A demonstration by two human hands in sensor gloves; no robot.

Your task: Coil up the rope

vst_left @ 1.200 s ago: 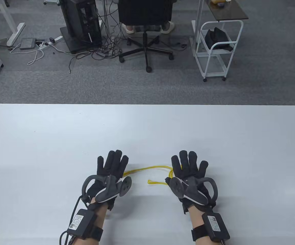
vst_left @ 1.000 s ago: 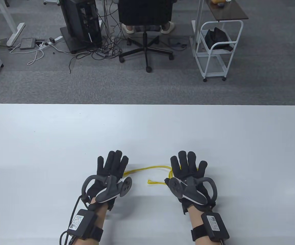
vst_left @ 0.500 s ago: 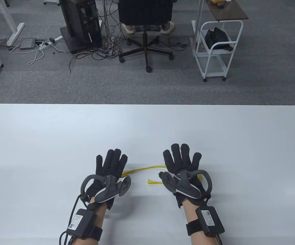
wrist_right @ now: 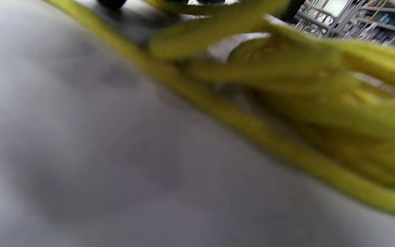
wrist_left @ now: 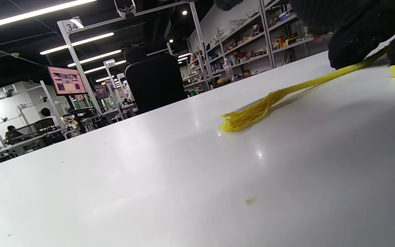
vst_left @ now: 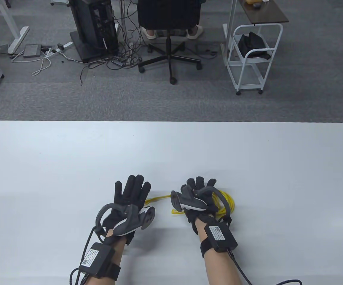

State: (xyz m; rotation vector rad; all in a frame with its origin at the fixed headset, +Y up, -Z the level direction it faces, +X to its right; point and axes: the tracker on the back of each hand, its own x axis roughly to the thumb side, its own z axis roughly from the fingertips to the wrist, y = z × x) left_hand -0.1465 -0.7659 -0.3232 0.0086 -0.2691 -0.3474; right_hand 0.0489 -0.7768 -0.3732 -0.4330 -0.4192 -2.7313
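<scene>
Rope (vst_left: 224,202) is seen on the table (vst_left: 70,154) as a yellow bundle of loops just to the right of the right hand (vst_left: 196,197), with one strand (vst_left: 159,197) running left from under that hand toward the left hand (vst_left: 131,193) and a frayed end (vst_left: 175,211) lying between the two hands. The long axis of the loose strand is laid roughly left to right. The right hand is the nearer one to the loops and is curled over them; its fingers are bent together, but whether the loops are actually gripped cannot be told, since the right wrist view is blurred. The left hand is laid flat with fingers stretched out and slightly spread, its edge touching the strand's left part; nothing is seen to be clasped by it. Gathering the remaining strand toward the loops is judged to be the next need.
</scene>
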